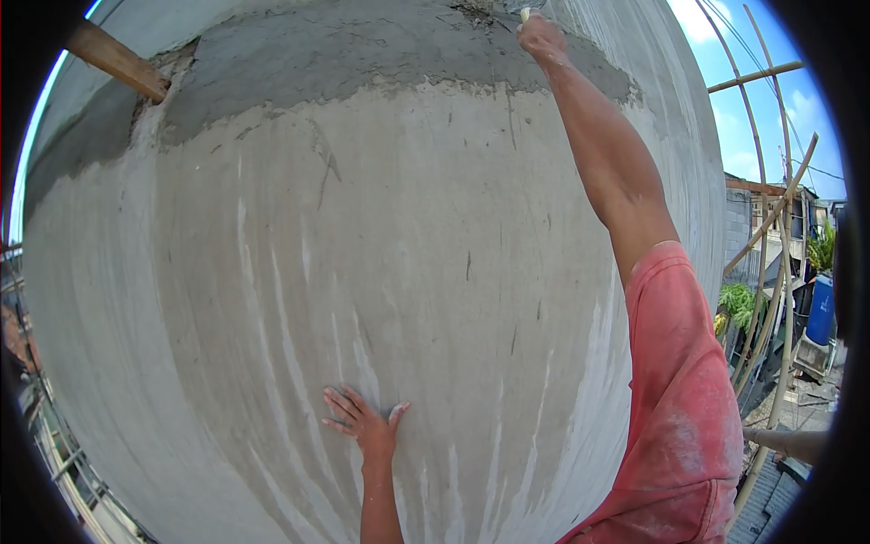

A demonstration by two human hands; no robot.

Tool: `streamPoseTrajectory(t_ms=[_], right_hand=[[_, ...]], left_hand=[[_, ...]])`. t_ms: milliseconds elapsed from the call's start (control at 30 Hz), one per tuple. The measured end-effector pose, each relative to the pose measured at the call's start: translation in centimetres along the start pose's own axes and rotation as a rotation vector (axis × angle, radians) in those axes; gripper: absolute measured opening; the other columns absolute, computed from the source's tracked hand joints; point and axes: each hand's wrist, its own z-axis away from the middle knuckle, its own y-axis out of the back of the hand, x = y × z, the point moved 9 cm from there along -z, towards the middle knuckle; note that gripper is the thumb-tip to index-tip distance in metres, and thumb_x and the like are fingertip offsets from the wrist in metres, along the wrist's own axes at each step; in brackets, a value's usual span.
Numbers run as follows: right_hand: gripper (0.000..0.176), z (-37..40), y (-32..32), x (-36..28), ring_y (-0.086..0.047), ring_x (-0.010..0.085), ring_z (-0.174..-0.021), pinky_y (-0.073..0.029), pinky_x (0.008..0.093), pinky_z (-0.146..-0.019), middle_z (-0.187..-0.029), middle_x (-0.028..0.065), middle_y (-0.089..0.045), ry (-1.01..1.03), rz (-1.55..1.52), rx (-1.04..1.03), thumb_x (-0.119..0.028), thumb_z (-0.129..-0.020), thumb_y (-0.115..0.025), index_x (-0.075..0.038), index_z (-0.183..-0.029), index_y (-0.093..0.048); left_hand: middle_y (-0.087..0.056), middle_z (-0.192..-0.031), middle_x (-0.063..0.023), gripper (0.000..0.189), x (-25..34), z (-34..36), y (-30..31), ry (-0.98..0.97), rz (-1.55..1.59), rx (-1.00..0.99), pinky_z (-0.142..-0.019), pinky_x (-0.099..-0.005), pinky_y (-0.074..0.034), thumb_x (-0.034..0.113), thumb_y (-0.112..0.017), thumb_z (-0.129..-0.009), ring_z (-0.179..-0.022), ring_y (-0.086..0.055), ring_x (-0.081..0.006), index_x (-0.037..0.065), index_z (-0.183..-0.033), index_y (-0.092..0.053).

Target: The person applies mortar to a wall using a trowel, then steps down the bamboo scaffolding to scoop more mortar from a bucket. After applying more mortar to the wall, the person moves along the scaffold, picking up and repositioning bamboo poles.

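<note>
My left hand (364,424) lies flat against the grey plastered wall (408,272), its fingers spread and nothing in it. High up at the top of the view, my right hand (542,38) is closed around a tool with a pale yellowish handle (526,14). The working end of that tool cannot be made out. Around the right hand runs a band of darker, damp-looking plaster (299,59) with a ragged lower edge. Pale drip streaks mark the drier surface below it.
A wooden beam (118,59) juts from the wall at the upper left. Bamboo scaffold poles (770,213) stand to the right, with a blue drum (820,310), green plants (741,304) and buildings beyond. More poles (68,462) show at the lower left.
</note>
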Motion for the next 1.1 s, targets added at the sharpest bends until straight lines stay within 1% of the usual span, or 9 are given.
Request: streamPoseTrajectory(t_ms=[67, 200, 267, 400, 767, 900, 1000, 1067, 1100], right_hand=[[0.039, -1.3, -2.5, -0.8, -0.058, 0.0313, -0.099, -0.045, 0.0407, -0.082, -0.101, 0.0179, -0.061, 0.119, -0.003, -0.164, -0.032, -0.082, -0.054, -0.007, -0.112, -0.052], [0.037, -2.8, -3.6, 0.9, -0.059, 0.0311, -0.096, -0.047, 0.0403, -0.078, -0.100, 0.0175, -0.061, 0.165, 0.102, -0.115, -0.029, -0.082, -0.053, -0.006, -0.111, -0.052], [0.013, -3.1, -4.2, 1.6, -0.060, 0.0244, -0.079, -0.049, 0.0370, -0.067, -0.084, 0.0091, -0.063, 0.125, -0.044, 0.169, -0.016, -0.076, -0.052, -0.010, -0.075, -0.063], [0.015, -2.4, -2.9, 0.1, -0.060, 0.0265, -0.083, -0.048, 0.0383, -0.070, -0.089, 0.0114, -0.063, 0.149, 0.017, -0.051, -0.019, -0.078, -0.052, -0.009, -0.085, -0.060], [0.036, -1.3, -0.9, -0.9, -0.059, 0.0323, -0.094, -0.047, 0.0416, -0.077, -0.103, 0.0177, -0.061, 0.083, 0.046, -0.044, -0.026, -0.082, -0.052, -0.006, -0.112, -0.052], [0.036, 1.5, -0.6, -1.9, -0.060, 0.0315, -0.093, -0.048, 0.0412, -0.076, -0.102, 0.0169, -0.061, 0.097, -0.053, -0.212, -0.026, -0.083, -0.052, -0.006, -0.113, -0.051], [0.035, -0.8, -1.6, -0.9, -0.060, 0.0313, -0.090, -0.049, 0.0410, -0.070, -0.100, 0.0171, -0.062, 0.201, 0.095, -0.013, -0.026, -0.084, -0.052, -0.006, -0.113, -0.050], [0.037, 1.4, -1.7, -2.1, -0.059, 0.0328, -0.094, -0.047, 0.0420, -0.074, -0.102, 0.0173, -0.061, 0.114, -0.223, -0.290, -0.029, -0.085, -0.052, -0.007, -0.114, -0.050], [0.019, -1.1, -3.3, -1.7, -0.057, 0.0286, -0.080, -0.046, 0.0407, -0.067, -0.086, 0.0124, -0.057, 0.235, -0.269, -0.035, -0.024, -0.081, -0.052, -0.009, -0.094, -0.051]], left_hand=[[0.018, -0.140, -0.0289, 0.125, -0.1, -0.2, 0.0, 0.001, -0.010, 0.011, -0.097, -0.0614, 0.014, 0.064, -0.063, -0.061, -0.132, 0.019, -0.0368, -0.008, -0.135, 0.008], [0.016, -0.140, -0.0300, 0.125, 0.2, 0.1, 0.3, -0.009, -0.023, 0.028, -0.097, -0.0626, 0.013, 0.067, -0.060, -0.061, -0.132, 0.018, -0.0374, -0.009, -0.135, 0.006], [0.016, -0.140, -0.0300, 0.125, 0.1, 0.0, 0.6, 0.005, -0.024, 0.005, -0.097, -0.0626, 0.013, 0.067, -0.060, -0.061, -0.132, 0.018, -0.0373, -0.009, -0.135, 0.006], [0.016, -0.140, -0.0298, 0.124, 0.1, 0.0, 0.1, 0.005, -0.018, -0.002, -0.097, -0.0627, 0.013, 0.067, -0.060, -0.061, -0.132, 0.017, -0.0373, -0.009, -0.135, 0.006], [0.018, -0.140, -0.0281, 0.127, -0.2, 0.0, 0.1, 0.013, -0.017, 0.000, -0.098, -0.0612, 0.013, 0.063, -0.064, -0.061, -0.132, 0.020, -0.0360, -0.007, -0.135, 0.011], [0.017, -0.140, -0.0282, 0.127, 0.1, 0.1, 0.2, -0.010, -0.028, 0.021, -0.098, -0.0611, 0.012, 0.063, -0.065, -0.061, -0.132, 0.020, -0.0365, -0.007, -0.135, 0.011], [0.017, -0.141, -0.0282, 0.126, -0.1, -0.1, -0.1, 0.019, -0.028, -0.008, -0.099, -0.0609, 0.012, 0.062, -0.065, -0.061, -0.132, 0.019, -0.0363, -0.007, -0.135, 0.010], [0.017, -0.141, -0.0281, 0.126, -0.2, -0.1, 0.2, 0.016, -0.032, 0.004, -0.099, -0.0608, 0.012, 0.062, -0.065, -0.061, -0.132, 0.019, -0.0362, -0.006, -0.135, 0.010], [0.017, -0.141, -0.0281, 0.127, 0.1, 0.0, 0.2, 0.010, -0.025, 0.011, -0.099, -0.0607, 0.012, 0.062, -0.065, -0.060, -0.132, 0.020, -0.0362, -0.006, -0.135, 0.011]])
